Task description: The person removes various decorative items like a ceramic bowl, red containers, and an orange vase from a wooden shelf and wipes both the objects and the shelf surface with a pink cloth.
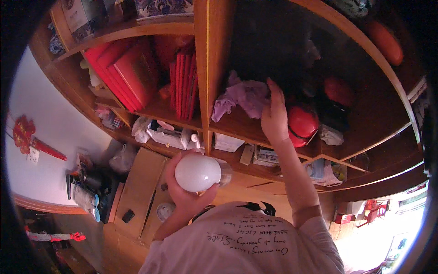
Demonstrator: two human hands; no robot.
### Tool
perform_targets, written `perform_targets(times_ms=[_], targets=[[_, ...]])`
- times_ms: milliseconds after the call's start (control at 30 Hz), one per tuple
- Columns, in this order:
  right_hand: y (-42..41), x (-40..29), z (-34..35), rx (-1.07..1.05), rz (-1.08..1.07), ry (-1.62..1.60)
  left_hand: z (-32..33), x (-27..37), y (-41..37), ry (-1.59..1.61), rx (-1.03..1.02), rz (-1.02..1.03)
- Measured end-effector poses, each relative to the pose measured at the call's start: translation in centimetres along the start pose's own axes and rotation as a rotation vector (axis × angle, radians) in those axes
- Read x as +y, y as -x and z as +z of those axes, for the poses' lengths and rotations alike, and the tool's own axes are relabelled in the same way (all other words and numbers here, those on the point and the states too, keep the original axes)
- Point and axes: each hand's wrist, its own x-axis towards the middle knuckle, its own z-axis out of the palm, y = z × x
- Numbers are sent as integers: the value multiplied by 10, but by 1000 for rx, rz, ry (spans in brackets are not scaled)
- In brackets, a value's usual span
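A smooth, rounded white object [197, 172] is held in my left hand [186, 195] in front of the shelves. My fingers and thumb curve around its sides, and a clear, see-through part [225, 172] shows at its right. What exactly it is cannot be told from above. On a dark wooden shelf, my right hand [276, 118] has hold of the right side of a crumpled purple cloth [251, 97]. Some of its fingertips are hidden against the cloth. Close to the right of that hand sits a shiny red rounded object [303, 122].
An upright wooden divider [202, 75] separates the cloth's shelf from one with red folders or books [183, 85]. Below are a white box [228, 142] and a white tray of small things [167, 135]. A cardboard box [140, 181] stands at lower left.
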Motion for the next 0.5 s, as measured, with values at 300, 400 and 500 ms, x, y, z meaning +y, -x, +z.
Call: perform_targets(times_ms=[300,400,500], targets=[[-29,9,76,-374,-198,659,-4,3,0,-52,16,-52],[-38,33,99,-305,-111,689,-6,2,3,-44,40,-81],[-42,34,90,-333,-155,440,-7,0,4,-57,48,-84]])
